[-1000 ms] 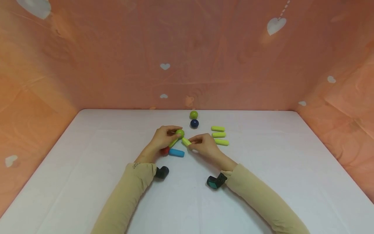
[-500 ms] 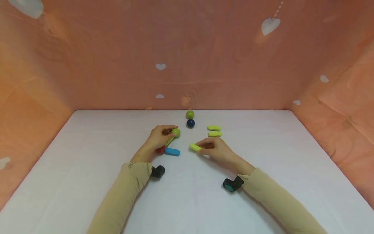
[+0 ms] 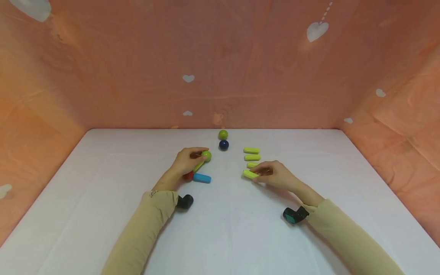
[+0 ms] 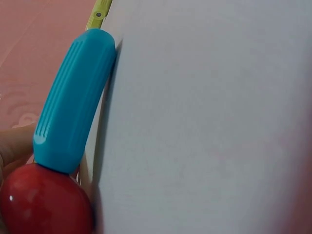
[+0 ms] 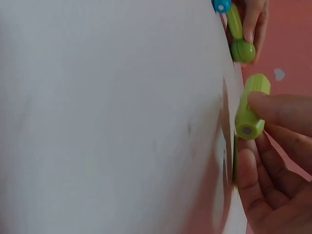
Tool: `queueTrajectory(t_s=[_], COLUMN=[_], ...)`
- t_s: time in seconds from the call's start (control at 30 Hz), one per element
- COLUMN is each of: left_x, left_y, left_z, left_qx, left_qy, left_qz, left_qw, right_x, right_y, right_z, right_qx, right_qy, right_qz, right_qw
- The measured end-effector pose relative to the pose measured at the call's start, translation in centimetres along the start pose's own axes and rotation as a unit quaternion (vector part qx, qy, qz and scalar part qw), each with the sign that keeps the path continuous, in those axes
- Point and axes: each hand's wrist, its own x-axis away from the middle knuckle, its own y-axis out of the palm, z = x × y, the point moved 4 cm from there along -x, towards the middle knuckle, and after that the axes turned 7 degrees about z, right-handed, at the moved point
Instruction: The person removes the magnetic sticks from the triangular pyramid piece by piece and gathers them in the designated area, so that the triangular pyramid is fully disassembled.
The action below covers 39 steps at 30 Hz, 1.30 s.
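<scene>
My left hand (image 3: 183, 162) pinches a green ball (image 3: 206, 156). A yellow-green rod (image 3: 198, 166) runs from that ball toward a red ball (image 3: 188, 176), which sits partly behind the hand. In the left wrist view a ribbed blue rod (image 4: 75, 102) meets the red ball (image 4: 46, 200) end to end. My right hand (image 3: 277, 174) pinches another yellow-green rod (image 3: 249, 174) between thumb and fingers, just in front of a similar rod (image 3: 252, 165) on the table. A grey disc shows in the end of the held rod (image 5: 252, 107) in the right wrist view.
Two more yellow-green rods, a farther one (image 3: 251, 150) and a nearer one (image 3: 252, 157), lie in a row on the white table (image 3: 220, 229). Behind the left hand's pieces sit a navy ball (image 3: 224, 145) and a green ball (image 3: 223, 134). An orange cloth (image 3: 220, 57) rises at the table's back.
My right hand has drawn the yellow-green rod away from the left hand's green ball, rightward to the row of rods. The left hand keeps its hold; the head view has shifted slightly.
</scene>
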Motion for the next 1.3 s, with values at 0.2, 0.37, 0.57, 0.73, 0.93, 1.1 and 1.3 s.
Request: queueTrajectory(t_s=[0.2,0.37,0.57,0.73,0.93,1.1,1.3], left_x=[-0.1,0.0,-0.1,0.0,0.1,0.4,1.1], left_y=[0.1,0.1,0.0,-0.1,-0.3,-0.8,-1.3], left_z=[-0.4,-0.5,-0.4,-0.5,-0.7,-0.6,-0.5], left_qx=[0.007,0.012,0.01,0.011,0.006,-0.011,-0.03], left_qy=[-0.011,-0.014,-0.003,0.003,0.007,0.015,0.015], left_qz=[-0.002,-0.004,-0.009,-0.007,-0.004,0.002,-0.006], left_qw=[0.9999,0.9998,0.9999,0.9999,1.0,0.9998,0.9994], right_x=[0.6,0.9,0.7,0.4,-0.4,-1.8,-3.2], right_y=[-0.7,-0.8,-0.7,-0.8,-1.1,-0.5,1.0], right_z=[0.7,0.8,0.8,0.8,-0.1,-1.4,-2.5], right_qx=[0.011,0.004,0.005,0.013,0.018,-0.017,-0.046], right_qy=[-0.005,-0.001,-0.006,-0.015,-0.025,-0.037,-0.037], right_qz=[-0.009,-0.01,-0.012,-0.02,-0.003,0.005,0.001], right_qw=[0.9999,0.9999,0.9999,0.9996,0.9995,0.9992,0.9982])
